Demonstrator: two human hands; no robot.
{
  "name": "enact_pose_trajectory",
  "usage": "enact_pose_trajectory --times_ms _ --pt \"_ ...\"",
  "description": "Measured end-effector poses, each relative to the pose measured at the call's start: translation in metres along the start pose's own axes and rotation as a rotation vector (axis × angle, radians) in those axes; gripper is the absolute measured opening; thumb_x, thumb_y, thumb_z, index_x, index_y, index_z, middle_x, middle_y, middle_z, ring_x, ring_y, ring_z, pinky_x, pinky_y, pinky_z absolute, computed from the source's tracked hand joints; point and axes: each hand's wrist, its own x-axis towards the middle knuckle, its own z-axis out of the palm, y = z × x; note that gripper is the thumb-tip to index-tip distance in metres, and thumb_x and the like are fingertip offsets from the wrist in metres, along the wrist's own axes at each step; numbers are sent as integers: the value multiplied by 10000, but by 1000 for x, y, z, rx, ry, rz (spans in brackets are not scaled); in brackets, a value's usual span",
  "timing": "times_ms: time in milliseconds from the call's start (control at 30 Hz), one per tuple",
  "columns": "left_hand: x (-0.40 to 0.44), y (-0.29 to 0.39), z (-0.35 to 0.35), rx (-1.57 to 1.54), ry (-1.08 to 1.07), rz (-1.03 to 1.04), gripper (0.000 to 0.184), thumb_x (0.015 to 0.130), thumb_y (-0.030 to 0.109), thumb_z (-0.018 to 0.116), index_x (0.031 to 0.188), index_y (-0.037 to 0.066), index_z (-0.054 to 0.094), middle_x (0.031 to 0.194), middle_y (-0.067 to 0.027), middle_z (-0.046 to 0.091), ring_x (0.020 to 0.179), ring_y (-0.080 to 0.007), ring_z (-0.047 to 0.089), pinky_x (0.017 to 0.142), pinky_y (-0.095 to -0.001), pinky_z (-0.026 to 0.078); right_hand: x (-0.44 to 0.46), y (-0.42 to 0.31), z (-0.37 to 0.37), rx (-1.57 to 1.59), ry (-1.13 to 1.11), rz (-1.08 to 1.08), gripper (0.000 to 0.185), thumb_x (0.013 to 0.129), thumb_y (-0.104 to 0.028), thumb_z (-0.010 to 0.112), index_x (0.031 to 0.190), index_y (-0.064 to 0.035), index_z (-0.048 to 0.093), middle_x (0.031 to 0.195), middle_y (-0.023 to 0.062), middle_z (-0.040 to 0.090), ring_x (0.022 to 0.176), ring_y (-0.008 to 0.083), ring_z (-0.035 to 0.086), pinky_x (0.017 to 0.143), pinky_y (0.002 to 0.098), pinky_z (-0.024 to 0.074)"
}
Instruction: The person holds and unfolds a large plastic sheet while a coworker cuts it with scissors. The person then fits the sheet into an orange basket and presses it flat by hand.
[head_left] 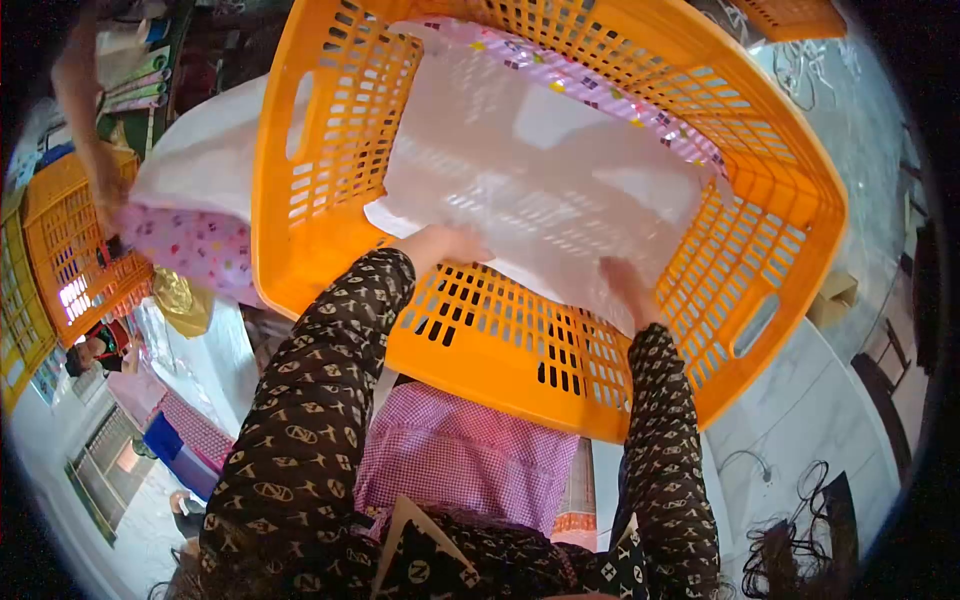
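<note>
In the centre of the frame we have the pale cloth [455, 130] spread inside the orange basket [330, 265], its floral edge along the basket's far side at the top. Our left hand [445, 245] lies over the cloth's near edge at centre and our right hand [628, 290] over its lower right, both motion-blurred, so we cannot tell whether either one pinches the fabric. Near the left edge of the frame, we see another person's hand [112, 190] beside a pink floral cloth [195, 245].
</note>
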Motion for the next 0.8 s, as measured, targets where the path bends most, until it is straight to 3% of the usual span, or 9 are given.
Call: enact_pose_trajectory --times_ms 67,133,200,333,400,467,567,700,800 --pt "24 -14 -2 356 45 381 558 862 485 361 1263 98 403 1349 -134 332 1215 -348 346 979 -496 300 55 -49 -11 -553 47 -168 416 878 -246 461 1235 -34 437 1181 105 522 1054 204 511 849 353 426" --pt "-6 12 -31 73 97 219 568 860 477 376 1288 104 374 1334 -157 346 1214 -364 332 971 -492 306 84 -98 -22 -659 64 -340 423 888 -254 456 1262 -61 419 1190 90 521 1051 204 510 821 350 433" --pt "-20 28 -44 -211 142 58 583 857 470 391 1313 110 346 1318 -179 361 1214 -380 318 963 -488 313 81 -141 -23 -245 12 -436 504 872 -291 496 1300 -68 352 1204 99 504 1068 228 497 805 364 425" --pt "32 12 -20 77 214 328 594 856 480 399 1323 119 335 1366 -173 302 1245 -389 277 1000 -459 280 77 -217 20 134 164 -381 483 850 -231 521 1271 -57 361 1179 111 513 1067 268 498 844 441 418" --pt "22 19 -27 172 225 382 607 858 491 394 1330 116 322 1385 -170 277 1259 -395 253 1019 -442 261 101 -223 27 715 -36 -425 418 844 -214 515 1216 -49 416 1155 143 523 1052 309 500 855 483 413" --pt "-8 44 -33 -148 144 140 618 865 502 376 1326 94 325 1403 -167 244 1281 -369 230 1032 -408 249 100 -233 36 750 30 -495 407 853 -244 492 1202 -44 428 1125 132 535 1046 311 502 850 477 406" --pt "-8 46 -25 -112 56 166 630 867 513 367 1331 90 317 1399 -161 256 1278 -340 255 1022 -425 260 97 -261 39 730 73 -630 366 859 -252 475 1157 -40 465 1079 133 560 988 315 534 827 456 416" --pt "6 40 -16 -119 79 180 617 871 473 410 1333 75 313 1399 -156 261 1282 -296 272 1010 -406 283 87 -284 26 582 82 -546 342 853 -219 485 1152 -53 477 1078 137 568 939 293 568 791 428 446" --pt "13 27 -22 -573 193 179 540 885 358 458 1319 61 332 1355 -155 340 1245 -277 337 997 -372 304 65 -279 19 299 162 -450 332 840 -168 490 1155 -63 497 1070 127 577 947 260 575 780 403 465"
